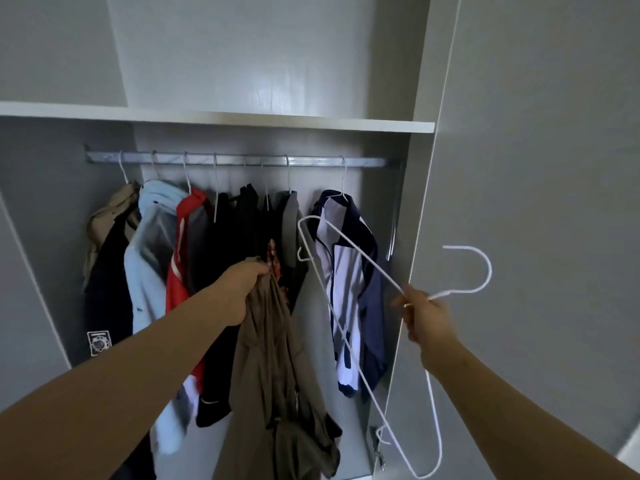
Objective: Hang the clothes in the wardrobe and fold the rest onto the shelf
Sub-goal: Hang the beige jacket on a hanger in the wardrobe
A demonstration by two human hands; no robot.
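Note:
My left hand (pixel 242 289) grips the top of an olive-brown garment (pixel 273 368) that hangs down in front of the open wardrobe. A patch of red patterned cloth (pixel 273 258) shows just above my fingers. My right hand (pixel 424 315) pinches a white wire hanger (pixel 349 285) near its neck, the hook pointing right and the frame tilted toward the garment. Several clothes hang from the metal rail (pixel 242 159), among them a navy and white jacket (pixel 346 271), a light blue top (pixel 152 244) and a red one (pixel 183 244).
The shelf (pixel 214 116) above the rail looks bare. The grey wardrobe door (pixel 536 168) stands open at the right, close to my right hand. The rail's right end (pixel 374 162) beyond the navy jacket carries no hanger.

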